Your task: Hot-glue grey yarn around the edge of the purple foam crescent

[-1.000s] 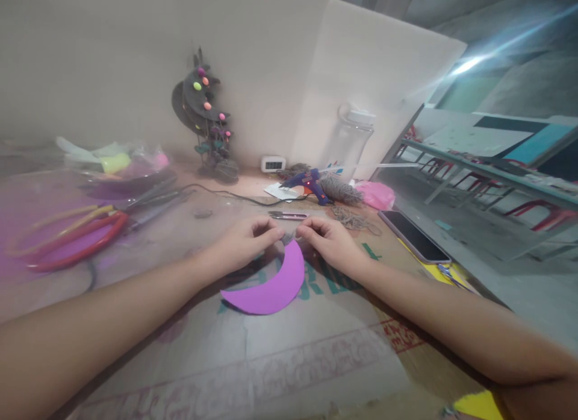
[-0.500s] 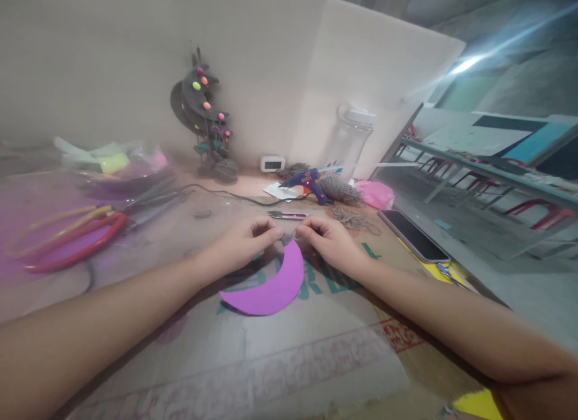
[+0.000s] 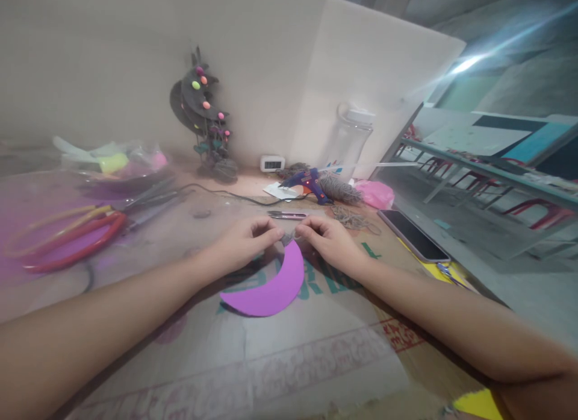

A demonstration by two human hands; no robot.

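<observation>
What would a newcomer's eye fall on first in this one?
Probably the vivid purple crescent in the middle, its grey tip between the left hand and right hand. After that, likely the dark crescent ornament with bright round dots by the pale wall at the back, then the blurry red-and-yellow scissors at the left.

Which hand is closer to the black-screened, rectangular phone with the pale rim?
Right. The right hand lies to the left of the phone, with a gap between them; the left hand is farther left, at the grey tip of the flat purple crescent.
</observation>
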